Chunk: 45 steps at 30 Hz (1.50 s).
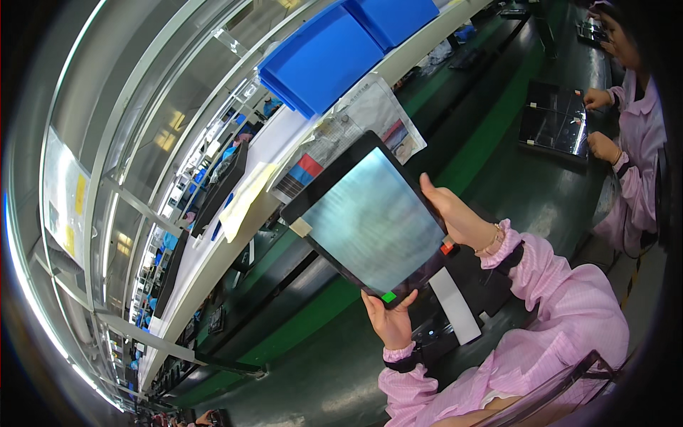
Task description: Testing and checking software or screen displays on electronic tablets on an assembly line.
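A black-framed tablet [377,213] is held up and tilted in front of me, its screen lit pale blue-white. My left hand [390,322] grips the lower corner, thumb and fingers pinching the frame beside a green sticker [388,296]. On the right edge my right hand [459,212] is closed round the frame, its thumb along the side. An orange-red tag [447,248] sits just under that hand, and a beige piece of tape [301,227] is on the opposite corner. Below the tablet lie a white strip [455,306] and a black object [434,334], partly hidden.
Blue bins [327,60] stand on a pale shelf [206,274] beyond the tablet. Printed sheets [380,114] and a yellow paper [247,199] hang along its edge. At right, a co-worker in a pink sleeve [635,181] handles dark panels [555,121] on the green bench [491,178].
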Motion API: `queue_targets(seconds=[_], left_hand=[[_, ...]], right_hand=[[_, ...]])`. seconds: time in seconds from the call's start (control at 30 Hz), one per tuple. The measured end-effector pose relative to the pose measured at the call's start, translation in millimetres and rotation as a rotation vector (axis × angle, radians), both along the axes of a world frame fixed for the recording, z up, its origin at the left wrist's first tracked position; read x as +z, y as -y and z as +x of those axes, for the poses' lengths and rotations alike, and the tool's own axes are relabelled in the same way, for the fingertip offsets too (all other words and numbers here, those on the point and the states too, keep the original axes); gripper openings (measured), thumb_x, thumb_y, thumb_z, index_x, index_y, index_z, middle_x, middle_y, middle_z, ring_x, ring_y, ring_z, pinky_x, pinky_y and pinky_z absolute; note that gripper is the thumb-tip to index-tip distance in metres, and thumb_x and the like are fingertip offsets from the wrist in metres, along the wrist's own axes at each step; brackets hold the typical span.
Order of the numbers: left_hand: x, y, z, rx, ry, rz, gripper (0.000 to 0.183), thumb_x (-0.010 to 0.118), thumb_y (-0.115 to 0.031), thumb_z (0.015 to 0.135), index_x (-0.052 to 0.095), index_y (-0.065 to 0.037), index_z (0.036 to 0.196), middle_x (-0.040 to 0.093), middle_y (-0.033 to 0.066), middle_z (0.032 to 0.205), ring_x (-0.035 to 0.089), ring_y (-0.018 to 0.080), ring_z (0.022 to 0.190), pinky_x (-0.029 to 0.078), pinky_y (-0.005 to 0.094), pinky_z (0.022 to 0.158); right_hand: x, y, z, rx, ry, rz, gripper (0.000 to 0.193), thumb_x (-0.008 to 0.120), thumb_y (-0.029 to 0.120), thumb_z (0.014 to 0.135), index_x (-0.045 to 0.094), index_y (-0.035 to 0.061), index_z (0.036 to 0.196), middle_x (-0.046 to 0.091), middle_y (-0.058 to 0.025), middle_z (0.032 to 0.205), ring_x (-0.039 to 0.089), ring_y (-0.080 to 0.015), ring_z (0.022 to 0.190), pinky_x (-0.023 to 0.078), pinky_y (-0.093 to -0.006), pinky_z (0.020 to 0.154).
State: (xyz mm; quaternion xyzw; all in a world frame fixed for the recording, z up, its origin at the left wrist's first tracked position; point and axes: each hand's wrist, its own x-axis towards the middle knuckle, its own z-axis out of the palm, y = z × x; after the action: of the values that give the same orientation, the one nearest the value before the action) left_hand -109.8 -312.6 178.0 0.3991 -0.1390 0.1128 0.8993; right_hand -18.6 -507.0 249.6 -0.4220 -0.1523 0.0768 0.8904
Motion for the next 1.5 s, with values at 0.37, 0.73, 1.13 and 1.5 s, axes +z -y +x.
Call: queue_targets(seconds=[0.37, 0.73, 1.13, 1.5], left_hand=[[-2, -9, 27, -0.009, -0.011, 0.008, 0.050, 0.039, -0.020, 0.098, 0.017, -0.012, 0.142, 0.039, 0.0069, 0.134, 0.050, 0.0247, 0.113, 0.053, 0.0523, 0.082], [4, -11, 23, 0.037, -0.003, 0.087, 0.063, 0.047, -0.001, 0.090, 0.013, -0.009, 0.143, 0.035, 0.0122, 0.135, 0.049, 0.0253, 0.114, 0.053, 0.0494, 0.084], [7, -10, 20, 0.035, -0.027, 0.090, 0.069, 0.049, 0.001, 0.088, 0.011, -0.011, 0.144, 0.036, 0.0093, 0.136, 0.049, 0.0222, 0.113, 0.054, 0.0483, 0.084], [5, -11, 24, 0.028, -0.007, 0.075, 0.061, 0.047, 0.000, 0.090, 0.016, -0.009, 0.142, 0.037, 0.0109, 0.134, 0.049, 0.0239, 0.114, 0.053, 0.0488, 0.085]], right_hand=[[5, -13, 32, -0.006, 0.018, -0.002, 0.055, 0.047, 0.048, 0.093, 0.064, -0.0039, 0.097, 0.066, -0.0062, 0.092, 0.060, -0.0094, 0.080, 0.047, -0.0249, 0.074], [1, -24, 43, 0.022, 0.011, -0.008, 0.055, 0.047, 0.047, 0.093, 0.065, -0.0044, 0.097, 0.066, -0.0065, 0.091, 0.060, -0.0091, 0.081, 0.047, -0.0250, 0.075], [1, -24, 43, 0.058, -0.001, 0.035, 0.051, 0.046, 0.043, 0.095, 0.064, -0.0042, 0.097, 0.066, -0.0069, 0.091, 0.060, -0.0091, 0.080, 0.048, -0.0248, 0.073], [0, -25, 49, 0.035, -0.014, -0.025, 0.054, 0.046, 0.046, 0.094, 0.065, -0.0047, 0.094, 0.066, -0.0069, 0.090, 0.060, -0.0090, 0.079, 0.048, -0.0251, 0.073]])
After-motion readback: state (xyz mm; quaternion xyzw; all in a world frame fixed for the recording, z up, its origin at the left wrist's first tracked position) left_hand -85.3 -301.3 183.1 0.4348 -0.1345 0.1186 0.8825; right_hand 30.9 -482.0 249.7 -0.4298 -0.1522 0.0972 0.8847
